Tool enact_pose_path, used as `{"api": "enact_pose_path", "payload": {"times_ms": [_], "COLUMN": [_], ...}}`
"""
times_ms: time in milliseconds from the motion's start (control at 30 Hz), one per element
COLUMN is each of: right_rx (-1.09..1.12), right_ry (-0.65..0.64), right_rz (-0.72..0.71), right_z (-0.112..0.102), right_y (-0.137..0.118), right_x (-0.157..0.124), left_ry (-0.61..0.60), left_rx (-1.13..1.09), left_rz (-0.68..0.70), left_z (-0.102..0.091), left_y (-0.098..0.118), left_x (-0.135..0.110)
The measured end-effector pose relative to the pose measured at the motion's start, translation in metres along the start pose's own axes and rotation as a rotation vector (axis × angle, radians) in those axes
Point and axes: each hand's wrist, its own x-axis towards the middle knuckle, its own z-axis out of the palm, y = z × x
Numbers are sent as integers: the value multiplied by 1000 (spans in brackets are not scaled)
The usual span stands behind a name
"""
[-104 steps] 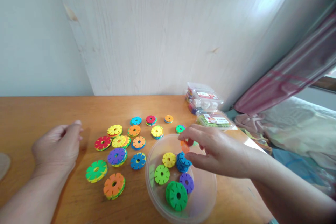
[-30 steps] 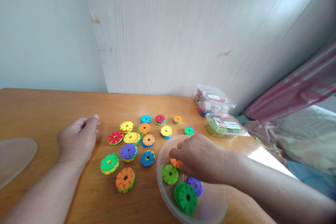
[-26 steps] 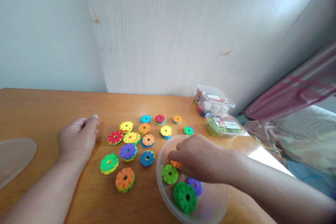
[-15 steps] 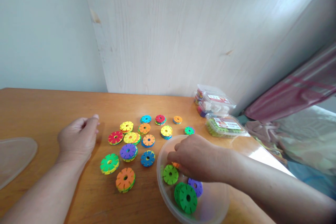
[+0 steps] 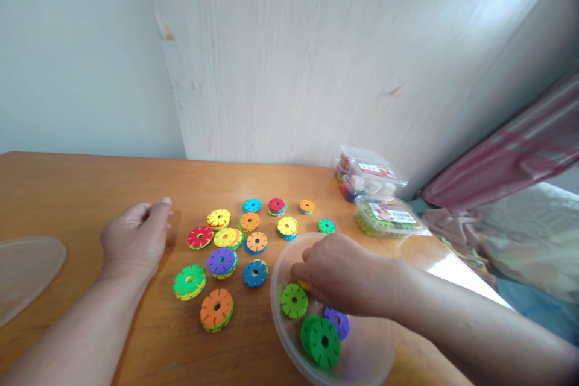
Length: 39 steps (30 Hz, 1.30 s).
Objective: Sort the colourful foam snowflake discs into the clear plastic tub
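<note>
My right hand (image 5: 346, 274) reaches down into a round clear plastic bowl (image 5: 281, 335), its fingers bent and pressed together with the tips hidden. A sliver of a yellow-orange disc (image 5: 304, 284) shows beneath it. Around it in the bowl are a lime green notched disc (image 5: 294, 301), a stack of dark green discs (image 5: 324, 341) and a purple disc (image 5: 337, 322). My left hand (image 5: 134, 238) rests on the table, loosely closed with the thumb on top; nothing shows in it. Nearest to it are a red disc (image 5: 200, 237) and a green disc on yellow (image 5: 189, 281).
Several small stacks of notched discs, like the purple stack (image 5: 222, 261) and orange stack (image 5: 217, 309), stand between my hands. Clear lidded boxes (image 5: 389, 217) sit at the right back. A translucent lid (image 5: 29, 271) lies at left. A pale wooden panel (image 5: 271, 72) rises behind.
My right hand has shifted slightly within the bowl; the bit of disc showing under it was orange and now looks yellow. My left hand has stayed in place.
</note>
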Motion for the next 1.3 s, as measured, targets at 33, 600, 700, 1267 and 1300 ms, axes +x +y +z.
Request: {"api": "enact_pose_path", "payload": {"times_ms": [33, 600, 700, 1267, 1300], "right_rx": [14, 306, 313, 281, 282], "right_ry": [19, 308, 237, 118, 122], "right_rz": [0, 509, 515, 608, 608], "right_z": [1, 20, 31, 36, 37], "right_y": [1, 112, 122, 121, 122], "right_x": [-2, 29, 46, 77, 77], "left_ry": [2, -7, -12, -23, -23], "left_rx": [-4, 9, 9, 21, 16], "left_rz": [-1, -39, -32, -52, -59], "left_z": [0, -1, -1, -4, -4], "left_y": [-1, 2, -1, 6, 7], "left_x": [0, -1, 1, -3, -3]}}
